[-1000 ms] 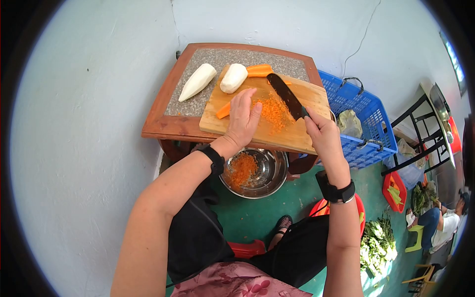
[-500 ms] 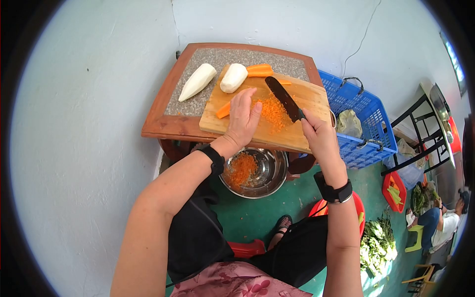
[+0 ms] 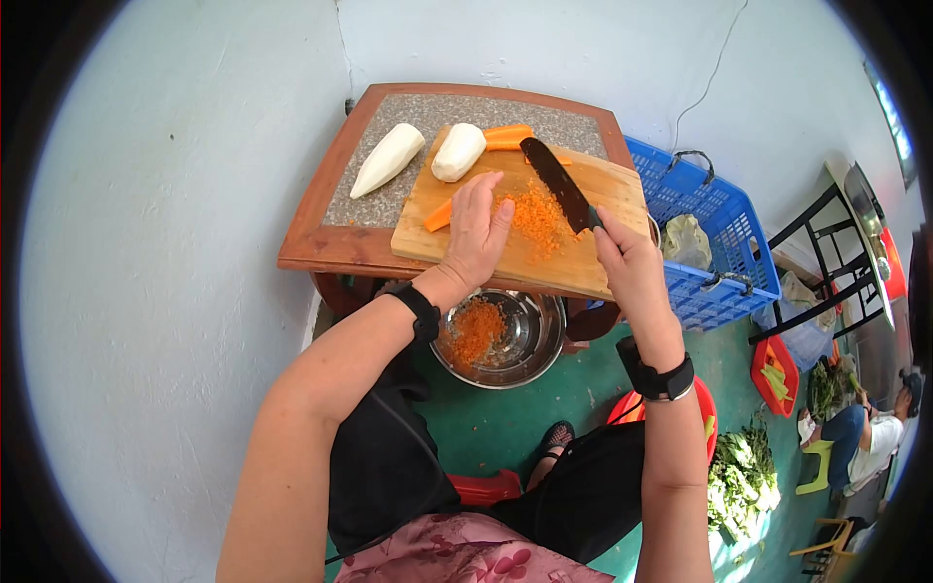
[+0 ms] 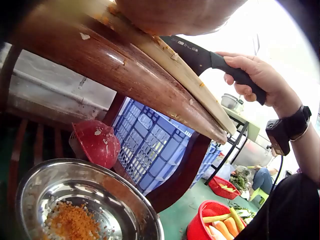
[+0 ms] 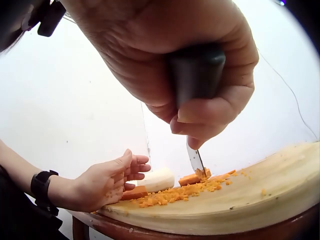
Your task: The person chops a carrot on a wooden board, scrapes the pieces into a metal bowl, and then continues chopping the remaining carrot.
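My right hand (image 3: pixel 630 255) grips the black handle of a dark-bladed knife (image 3: pixel 557 185), its blade over the chopped orange bits (image 3: pixel 536 222) on the wooden board (image 3: pixel 588 270). In the right wrist view the blade (image 5: pixel 196 158) stands edge down by the orange pieces. My left hand (image 3: pixel 476 228) rests at the board's near edge, fingers relaxed and slightly bent, beside a carrot piece (image 3: pixel 438 217); it holds nothing. A peeled white vegetable (image 3: pixel 459 153) and carrot lengths (image 3: pixel 507 138) lie at the board's far side. Another white one (image 3: pixel 388 160) is on the table.
Below the table edge (image 3: pixel 340 248) sits a steel bowl (image 3: pixel 522 364) with chopped orange bits. A blue crate (image 3: pixel 724 219) stands right of the table. Red baskets (image 3: pixel 775 377) and leafy greens (image 3: pixel 743 486) are on the floor; a seated person (image 3: pixel 875 447) is far right.
The knife and my right hand have shifted slightly left, with small changes in the blade's height and angle. My left hand stays in place.
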Motion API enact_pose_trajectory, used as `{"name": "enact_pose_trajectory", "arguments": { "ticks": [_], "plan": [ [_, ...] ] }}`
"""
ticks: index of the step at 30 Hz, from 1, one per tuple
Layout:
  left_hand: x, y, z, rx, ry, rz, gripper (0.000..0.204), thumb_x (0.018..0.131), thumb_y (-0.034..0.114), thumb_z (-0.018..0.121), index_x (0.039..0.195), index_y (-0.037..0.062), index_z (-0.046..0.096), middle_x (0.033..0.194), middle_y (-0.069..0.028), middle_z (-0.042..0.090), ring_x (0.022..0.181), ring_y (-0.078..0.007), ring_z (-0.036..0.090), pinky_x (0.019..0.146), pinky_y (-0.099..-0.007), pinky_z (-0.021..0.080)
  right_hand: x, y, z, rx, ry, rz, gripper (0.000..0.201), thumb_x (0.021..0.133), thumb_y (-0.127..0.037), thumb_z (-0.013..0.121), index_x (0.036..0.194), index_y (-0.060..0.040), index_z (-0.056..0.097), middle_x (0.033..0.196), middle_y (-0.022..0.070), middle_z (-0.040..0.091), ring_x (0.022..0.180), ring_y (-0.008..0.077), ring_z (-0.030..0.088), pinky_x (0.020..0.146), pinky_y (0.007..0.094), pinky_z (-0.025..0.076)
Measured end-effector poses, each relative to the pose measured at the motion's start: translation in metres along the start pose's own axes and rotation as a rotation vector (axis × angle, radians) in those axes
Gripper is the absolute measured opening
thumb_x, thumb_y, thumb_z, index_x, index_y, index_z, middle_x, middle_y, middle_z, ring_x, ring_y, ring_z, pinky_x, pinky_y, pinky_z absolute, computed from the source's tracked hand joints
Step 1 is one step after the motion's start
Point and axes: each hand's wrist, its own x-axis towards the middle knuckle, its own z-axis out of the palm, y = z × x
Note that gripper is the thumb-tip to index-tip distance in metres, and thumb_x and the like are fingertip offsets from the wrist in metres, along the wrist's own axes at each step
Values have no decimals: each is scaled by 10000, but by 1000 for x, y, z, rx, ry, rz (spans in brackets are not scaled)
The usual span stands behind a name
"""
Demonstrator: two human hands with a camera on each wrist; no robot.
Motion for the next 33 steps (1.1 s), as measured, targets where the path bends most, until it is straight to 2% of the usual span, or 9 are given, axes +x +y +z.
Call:
{"name": "enact_pose_trajectory", "arguments": {
  "ticks": [2, 8, 11, 17, 26, 29, 32, 33],
  "plan": [
    [0, 0, 0, 0, -3, -3, 464, 1010, 350, 410, 1292, -18, 441, 1272, -217, 479, 1187, -367, 425, 1042, -445, 306, -2, 0, 2, -67, 14, -80, 332, 926, -171, 574, 1207, 1, 609, 858, 288, 639, 778, 333, 682, 694, 359, 500],
    [0, 0, 0, 1, 2, 6, 458, 1009, 341, 414, 1291, -20, 440, 1271, -218, 478, 1185, -369, 426, 1042, -444, 307, 5, 5, -1, 6, -20, 97, 322, 923, -170, 575, 1205, -21, 619, 843, 287, 635, 771, 345, 681, 681, 371, 502],
    [1, 0, 0, 0, 0, 5, 457, 1008, 338, 416, 1289, -22, 440, 1271, -218, 478, 1187, -370, 426, 1044, -444, 306, 2, 10, 3, -31, 27, -62, 322, 922, -173, 575, 1204, -24, 622, 832, 280, 639, 757, 336, 681, 678, 370, 502],
    [0, 0, 0, -3, -1, 3, 462, 1008, 344, 414, 1289, -23, 440, 1271, -218, 478, 1189, -369, 425, 1045, -444, 305, 4, 1, -6, -37, -16, 94, 323, 924, -179, 560, 1202, -26, 623, 844, 277, 644, 774, 329, 685, 697, 357, 505],
    [0, 1, 0, 3, 1, 6, 462, 1010, 346, 410, 1289, -20, 440, 1266, -215, 481, 1186, -364, 426, 1042, -440, 304, 4, 7, 1, 6, 1, 16, 323, 926, -177, 567, 1194, -6, 622, 880, 288, 650, 797, 333, 691, 698, 354, 509],
    [0, 1, -1, 7, -13, -5, 461, 1013, 343, 409, 1297, -19, 436, 1277, -209, 476, 1198, -355, 422, 1048, -430, 302, 0, 5, 7, -39, 22, -130, 324, 927, -180, 568, 1195, -7, 623, 876, 292, 648, 795, 335, 691, 699, 358, 510],
    [0, 1, -2, 22, -31, -15, 465, 1022, 341, 404, 1313, -21, 431, 1301, -198, 466, 1222, -338, 414, 1061, -410, 299, 0, -10, -3, -9, -63, 50, 322, 926, -175, 575, 1198, -8, 622, 873, 290, 647, 798, 351, 686, 705, 365, 511],
    [0, 0, -2, 22, -28, -13, 466, 1022, 342, 402, 1313, -21, 431, 1301, -198, 466, 1220, -337, 415, 1060, -410, 300, 0, -10, -3, -16, -53, 49, 322, 927, -174, 574, 1198, -6, 620, 868, 289, 646, 801, 356, 684, 707, 366, 510]
  ]
}}
